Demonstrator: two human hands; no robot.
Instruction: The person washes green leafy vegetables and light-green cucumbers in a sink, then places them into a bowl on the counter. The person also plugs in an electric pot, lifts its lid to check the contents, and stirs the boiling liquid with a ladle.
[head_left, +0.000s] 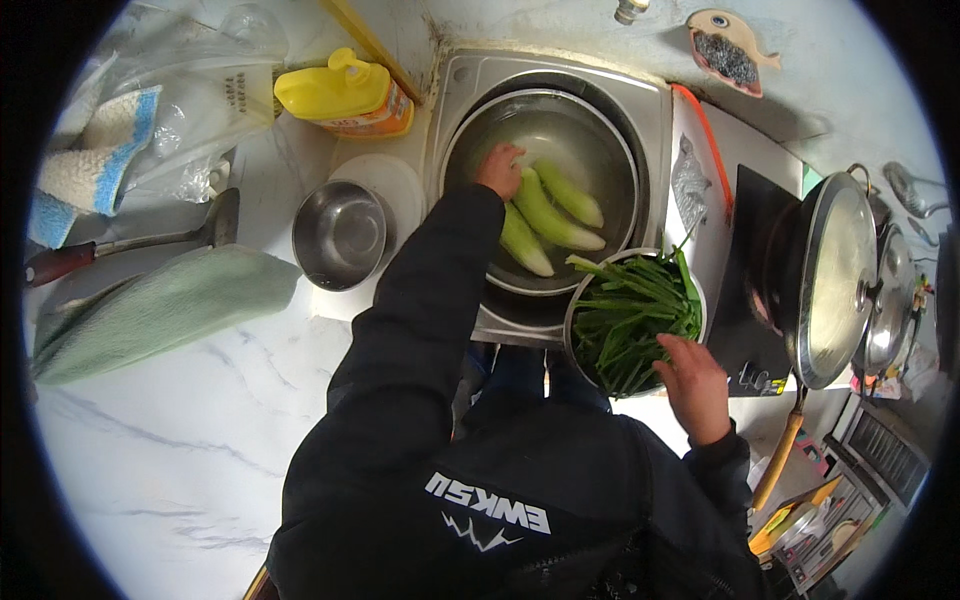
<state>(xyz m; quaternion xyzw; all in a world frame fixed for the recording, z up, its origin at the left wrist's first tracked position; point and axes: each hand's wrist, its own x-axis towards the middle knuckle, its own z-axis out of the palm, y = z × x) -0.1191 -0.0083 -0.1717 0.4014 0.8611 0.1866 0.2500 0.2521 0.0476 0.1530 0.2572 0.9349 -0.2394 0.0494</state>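
Note:
In the sink sits a large metal basin (541, 281) with several pale green long vegetables (553, 210), perhaps eggplants, in what looks like water. My left hand (501, 169) is over the basin's left part, at the upper end of the vegetables; its fingers are partly hidden, so whether it grips one is unclear. A bowl (703, 292) heaped with cut green leaves (637, 315) overlaps the sink's lower right corner. My right hand (694, 379) is at this bowl's lower right side, thumb and fingers apart, near the leaves and holding nothing visible.
Left of the sink (652, 112) stand a small metal bowl (341, 236) and a yellow jug (334, 90). Farther left lie a green cloth (172, 307) and a spatula (221, 217). On the right, a wok with a glass lid (836, 277) stands on a black cooktop (739, 300), its wooden handle (776, 461) pointing towards me.

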